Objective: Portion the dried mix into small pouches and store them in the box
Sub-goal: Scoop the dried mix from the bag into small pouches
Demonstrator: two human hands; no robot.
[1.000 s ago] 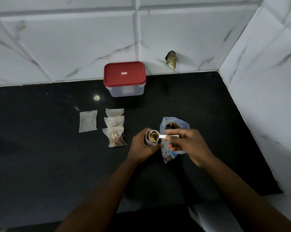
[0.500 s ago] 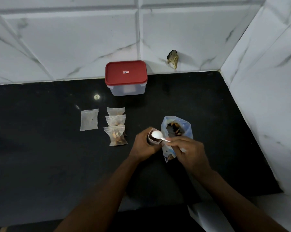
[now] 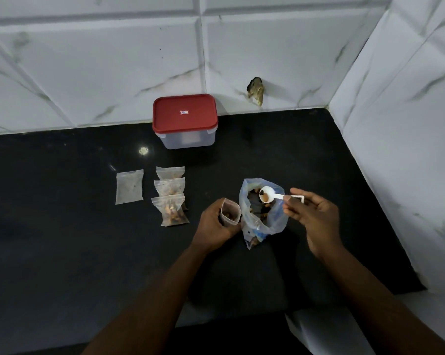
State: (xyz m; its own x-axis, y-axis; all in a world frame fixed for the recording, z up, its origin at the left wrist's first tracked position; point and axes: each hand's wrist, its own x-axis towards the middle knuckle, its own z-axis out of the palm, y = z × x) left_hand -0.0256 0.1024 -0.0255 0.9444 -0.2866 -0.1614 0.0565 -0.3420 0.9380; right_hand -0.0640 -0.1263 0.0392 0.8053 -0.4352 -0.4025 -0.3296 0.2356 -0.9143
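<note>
My left hand [image 3: 212, 230] grips a small open pouch [image 3: 230, 212] upright on the black counter, with some dried mix inside. Just right of it stands the big open bag of mix [image 3: 263, 213]. My right hand [image 3: 309, 216] pinches the handle of a white scoop [image 3: 267, 196], whose bowl hovers over the bag's mouth with a few bits in it. Three filled pouches [image 3: 171, 196] lie in a column to the left, beside one flat empty pouch [image 3: 129, 186]. The clear box with its red lid [image 3: 185, 116] on stands at the back against the wall.
White marble-look tile walls close the back and the right side of the black counter [image 3: 62, 239]. A broken hole in the tile [image 3: 256, 90] sits low on the back wall. The counter's front edge runs below my forearms, with a white surface [image 3: 326, 331] beyond it.
The scoop tipped its load into the small pouch, then my right hand carried it right, back over the big bag's mouth. My left hand kept holding the pouch.
</note>
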